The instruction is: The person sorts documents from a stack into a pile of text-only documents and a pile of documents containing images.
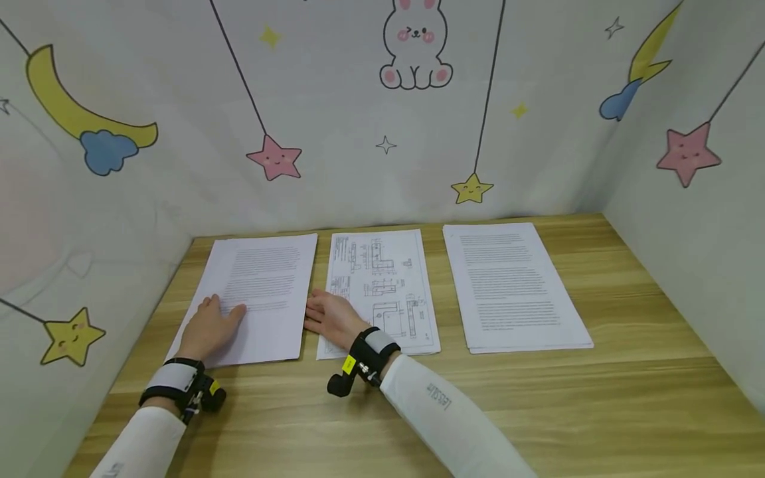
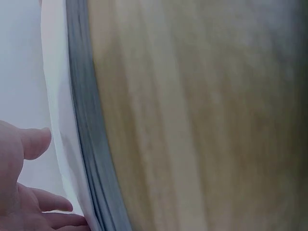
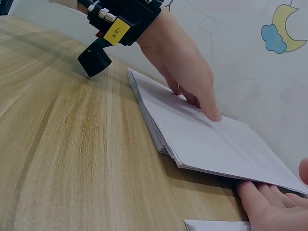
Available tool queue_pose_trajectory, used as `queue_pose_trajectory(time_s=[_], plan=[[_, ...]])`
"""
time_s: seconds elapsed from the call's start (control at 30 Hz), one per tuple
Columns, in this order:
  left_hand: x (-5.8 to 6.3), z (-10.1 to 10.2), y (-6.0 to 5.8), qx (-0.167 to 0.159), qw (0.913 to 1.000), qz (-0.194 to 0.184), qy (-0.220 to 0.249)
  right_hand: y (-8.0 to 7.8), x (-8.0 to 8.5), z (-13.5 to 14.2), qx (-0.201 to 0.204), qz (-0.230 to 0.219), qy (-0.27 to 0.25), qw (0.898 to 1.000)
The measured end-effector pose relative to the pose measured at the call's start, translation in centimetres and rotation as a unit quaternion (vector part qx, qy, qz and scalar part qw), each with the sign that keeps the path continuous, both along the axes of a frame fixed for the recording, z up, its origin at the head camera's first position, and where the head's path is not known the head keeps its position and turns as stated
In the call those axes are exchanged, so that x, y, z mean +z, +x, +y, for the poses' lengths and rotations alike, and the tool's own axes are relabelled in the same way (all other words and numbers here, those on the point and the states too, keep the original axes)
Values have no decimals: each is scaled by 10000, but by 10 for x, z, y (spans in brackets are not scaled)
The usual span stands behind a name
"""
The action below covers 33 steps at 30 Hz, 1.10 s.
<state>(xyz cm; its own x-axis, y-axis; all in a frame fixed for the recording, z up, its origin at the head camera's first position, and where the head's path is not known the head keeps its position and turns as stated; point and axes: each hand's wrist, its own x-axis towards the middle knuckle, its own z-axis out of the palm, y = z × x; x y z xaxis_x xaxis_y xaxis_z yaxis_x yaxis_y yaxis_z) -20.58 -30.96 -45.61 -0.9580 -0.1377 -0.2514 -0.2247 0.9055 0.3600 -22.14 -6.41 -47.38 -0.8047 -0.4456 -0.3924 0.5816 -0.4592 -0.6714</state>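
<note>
A stack of printed paper [image 1: 263, 312] lies at the left of the table. My left hand [image 1: 210, 330] rests on its top sheet near the left edge; in the right wrist view, its thumb and fingertips touch the paper. At the stack's right edge is my right hand [image 1: 336, 318], palm partly up and fingers extended. In the right wrist view, the right fingers [image 3: 262, 195] reach beneath the edge of the upper sheets, which stand slightly raised over the table. The right forearm and hand partly cover a sheet with technical drawings [image 1: 391, 292].
Another stack of text pages [image 1: 514, 285] lies on the right of the wooden table [image 1: 597, 398]. White cloth walls [image 1: 346, 99] with cartoon prints stand behind and at both sides. Each wrist wears a strapped black camera [image 1: 340, 384].
</note>
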Motion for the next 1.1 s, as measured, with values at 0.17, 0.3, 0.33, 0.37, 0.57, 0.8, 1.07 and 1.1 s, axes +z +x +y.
queue_pose_trajectory(time_s=[0.17,0.3,0.33,0.37,0.57,0.8,1.07,1.1], plan=[[-2,2,2,-85,9999,-130,46,0,1,-2,38,11,-10,10000],[-1,6,5,-236,9995,-119,151,0,2,-3,109,103,160,9998],[0,7,6,-287,9994,-101,169,0,2,-4,106,133,232,9996],[1,9,7,-319,9992,-85,213,0,3,-4,109,166,310,9993],[5,21,12,-442,9980,7,445,1,7,-7,56,777,1726,9819],[6,29,15,-482,9978,117,442,2,9,-9,-228,1261,2864,9495],[6,27,15,-416,9979,226,438,1,10,-13,-497,1521,3655,9170],[7,27,15,-397,9980,245,432,2,11,-13,-526,1644,3708,9125]])
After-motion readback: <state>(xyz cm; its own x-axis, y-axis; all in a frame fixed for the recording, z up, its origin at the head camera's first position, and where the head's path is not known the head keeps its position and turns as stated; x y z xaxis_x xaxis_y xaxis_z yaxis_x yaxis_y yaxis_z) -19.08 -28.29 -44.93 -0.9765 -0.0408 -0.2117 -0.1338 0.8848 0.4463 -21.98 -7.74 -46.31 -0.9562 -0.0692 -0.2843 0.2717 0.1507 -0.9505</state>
